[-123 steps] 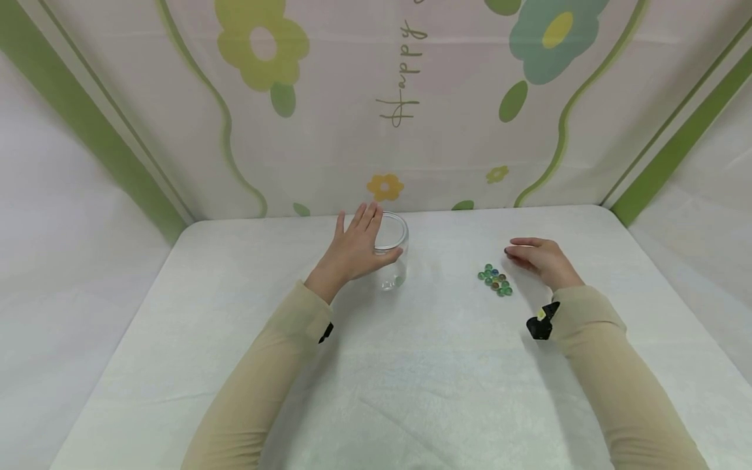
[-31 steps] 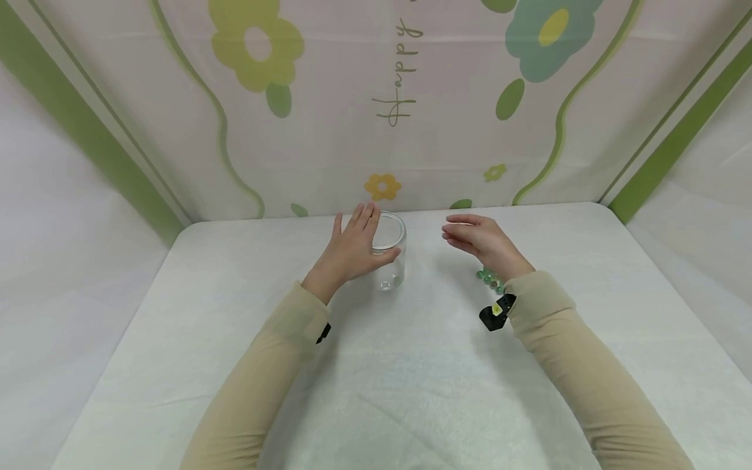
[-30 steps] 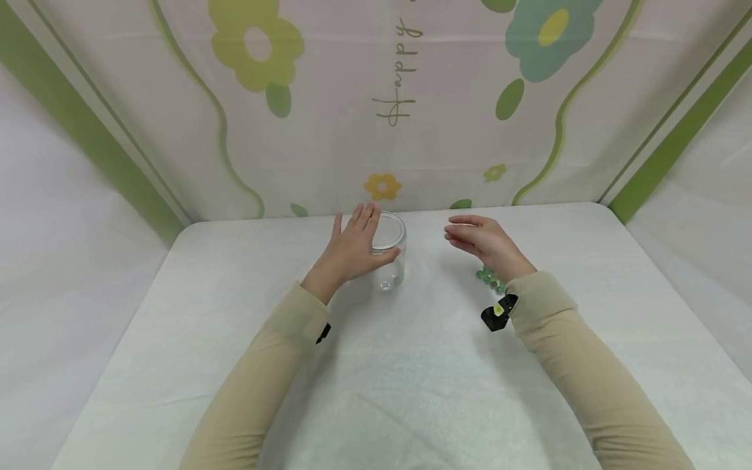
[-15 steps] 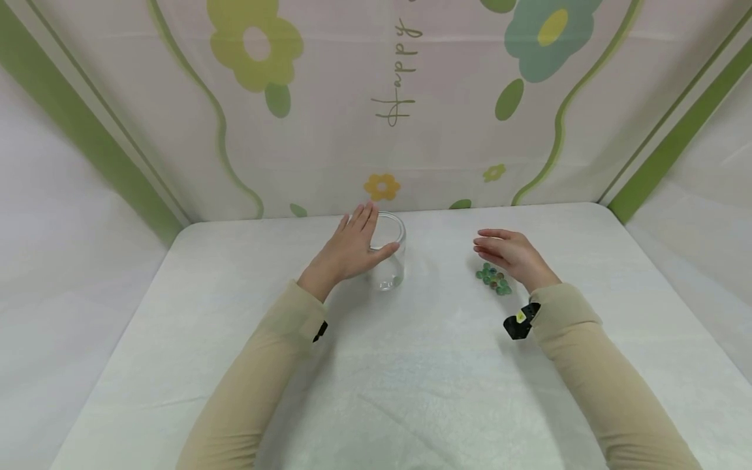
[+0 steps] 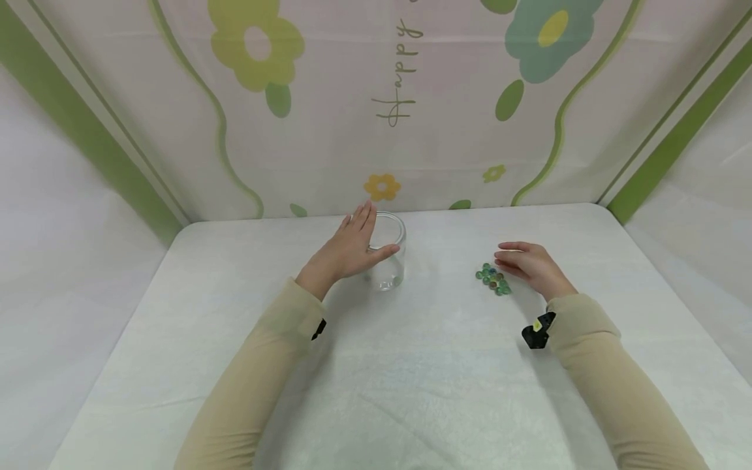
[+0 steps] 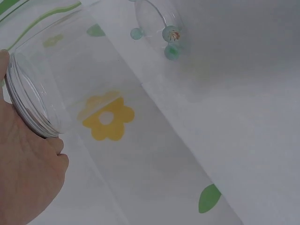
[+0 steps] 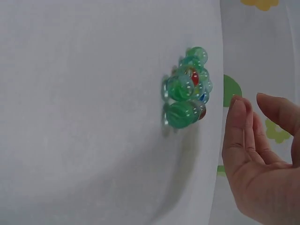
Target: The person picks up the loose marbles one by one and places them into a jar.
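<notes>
We think the important relation here is between the right hand [image 5: 532, 265] and the loose marbles [image 5: 493, 281] on the table [image 5: 440, 365]. From the right fingertips, the marbles lie lower, just beside, slightly to the left and toward the person. Their cluster is longer in one direction, from far left to near right. The right hand is clearly the nearer one. The left hand [image 5: 343, 253] is well apart from them; it rests against the rim of the glass jar [image 5: 395, 262], its fingers straight and its thumb along the near side. The jar stands upright, well to the left of the right hand.

From the head view alone, we cannot tell if the right hand holds something. The right wrist view shows its fingers [image 7: 236, 129] apart, with nothing visible between them and not touching the marbles. The left wrist view shows more clearly the green marbles inside the jar [image 6: 172, 51], at its base, well below the left hand.
</notes>
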Demonstrator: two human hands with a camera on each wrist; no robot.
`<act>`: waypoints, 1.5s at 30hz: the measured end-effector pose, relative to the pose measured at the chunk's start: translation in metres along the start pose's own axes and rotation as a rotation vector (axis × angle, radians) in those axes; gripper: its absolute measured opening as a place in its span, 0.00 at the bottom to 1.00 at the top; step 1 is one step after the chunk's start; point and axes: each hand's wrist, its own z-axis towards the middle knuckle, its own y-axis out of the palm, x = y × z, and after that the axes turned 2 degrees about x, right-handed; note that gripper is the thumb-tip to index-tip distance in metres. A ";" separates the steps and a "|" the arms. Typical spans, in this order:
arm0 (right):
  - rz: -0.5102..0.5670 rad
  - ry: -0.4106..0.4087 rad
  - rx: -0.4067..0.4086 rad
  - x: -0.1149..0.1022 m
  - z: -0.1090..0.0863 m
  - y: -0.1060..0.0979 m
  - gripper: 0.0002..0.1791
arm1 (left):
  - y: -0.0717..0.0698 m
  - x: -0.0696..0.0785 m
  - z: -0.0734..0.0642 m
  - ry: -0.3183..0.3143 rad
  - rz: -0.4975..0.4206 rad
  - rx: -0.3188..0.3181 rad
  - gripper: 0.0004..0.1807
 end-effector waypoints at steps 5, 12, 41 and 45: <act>-0.079 -0.005 0.022 0.011 0.001 -0.008 0.33 | 0.000 0.000 0.001 -0.004 0.010 -0.001 0.52; -0.261 -0.023 -0.009 0.021 -0.001 -0.015 0.33 | 0.001 0.000 0.003 -0.004 0.041 0.018 0.51; -0.360 -0.001 -0.033 0.018 0.003 -0.012 0.31 | 0.002 0.002 0.002 -0.029 0.057 0.024 0.50; -0.404 0.003 -0.041 0.016 0.001 -0.009 0.32 | 0.002 0.003 0.001 -0.029 0.053 0.023 0.50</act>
